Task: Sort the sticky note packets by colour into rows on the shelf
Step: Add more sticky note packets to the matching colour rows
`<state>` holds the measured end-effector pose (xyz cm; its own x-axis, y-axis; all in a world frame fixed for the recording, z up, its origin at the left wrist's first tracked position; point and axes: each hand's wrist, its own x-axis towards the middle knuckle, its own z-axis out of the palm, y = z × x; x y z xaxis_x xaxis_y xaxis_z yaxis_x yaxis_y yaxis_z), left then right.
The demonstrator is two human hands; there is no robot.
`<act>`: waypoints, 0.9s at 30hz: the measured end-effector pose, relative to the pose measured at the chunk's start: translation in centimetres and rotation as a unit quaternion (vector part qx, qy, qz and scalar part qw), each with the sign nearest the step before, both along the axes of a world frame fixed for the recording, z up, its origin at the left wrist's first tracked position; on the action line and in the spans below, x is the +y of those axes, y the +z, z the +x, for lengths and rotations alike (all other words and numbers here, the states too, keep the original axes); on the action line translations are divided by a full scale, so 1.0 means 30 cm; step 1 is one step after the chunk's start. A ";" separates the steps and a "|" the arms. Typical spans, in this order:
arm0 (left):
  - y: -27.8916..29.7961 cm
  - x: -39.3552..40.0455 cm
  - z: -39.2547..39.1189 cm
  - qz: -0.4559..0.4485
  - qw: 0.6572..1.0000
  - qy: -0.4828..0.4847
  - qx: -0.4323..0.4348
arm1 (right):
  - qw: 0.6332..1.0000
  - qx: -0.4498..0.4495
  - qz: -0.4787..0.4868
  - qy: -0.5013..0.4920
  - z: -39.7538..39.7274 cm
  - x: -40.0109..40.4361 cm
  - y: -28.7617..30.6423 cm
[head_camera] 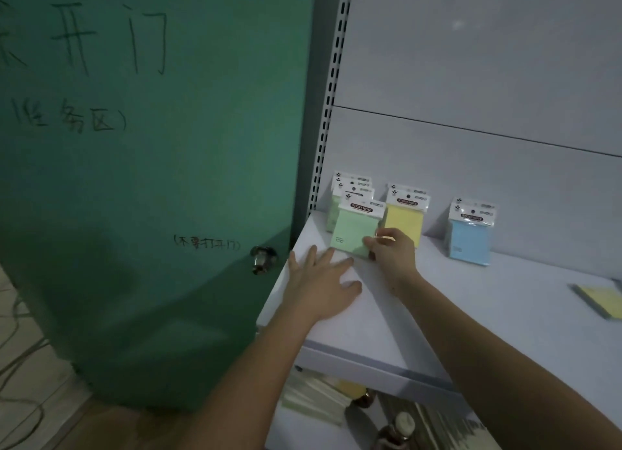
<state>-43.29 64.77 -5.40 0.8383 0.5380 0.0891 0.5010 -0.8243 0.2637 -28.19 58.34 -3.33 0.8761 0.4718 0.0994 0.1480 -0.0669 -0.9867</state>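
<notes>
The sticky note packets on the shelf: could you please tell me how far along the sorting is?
Done: three colour rows stand against the back panel, green row, yellow row and blue packets. In hand: the right hand is setting the front green packet into its row, while the left hand lies flat on the shelf. Left: a loose yellow packet lies flat at the right edge.

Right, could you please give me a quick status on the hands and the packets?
Left hand flat on shelf, empty. Right hand pinching front green packet in its row. Loose yellow packet far right, unsorted. Nothing blocking.
</notes>
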 end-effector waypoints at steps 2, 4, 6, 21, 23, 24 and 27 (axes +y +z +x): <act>-0.004 0.004 0.007 0.007 1.000 0.001 -0.008 | 1.000 -0.027 -0.010 -0.004 -0.005 0.007 -0.010; -0.009 0.006 0.006 0.010 1.000 0.003 -0.011 | 0.998 -0.047 -0.029 -0.005 0.007 0.030 0.000; -0.018 0.004 0.006 0.011 1.000 0.005 -0.013 | 0.997 -0.059 -0.046 -0.014 0.020 0.052 0.008; -0.015 0.003 0.018 0.012 0.999 0.007 -0.042 | 0.967 -0.223 -0.105 -0.057 0.030 0.136 -0.041; -0.014 0.002 0.017 0.014 0.999 0.006 -0.047 | 0.969 -0.215 -0.103 -0.058 0.025 0.129 -0.043; -0.013 0.001 0.016 0.014 0.999 0.005 -0.049 | 0.970 -0.211 -0.103 -0.055 0.021 0.125 -0.042; -0.011 -0.001 0.014 0.011 0.999 0.002 -0.051 | 0.974 -0.200 -0.103 -0.035 0.020 0.121 -0.040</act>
<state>-42.87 64.75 -5.72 0.8215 0.5390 0.1860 0.4763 -0.8280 0.2957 -27.58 61.98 -4.52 0.8179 0.4582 0.3481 0.5050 -0.2813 -0.8160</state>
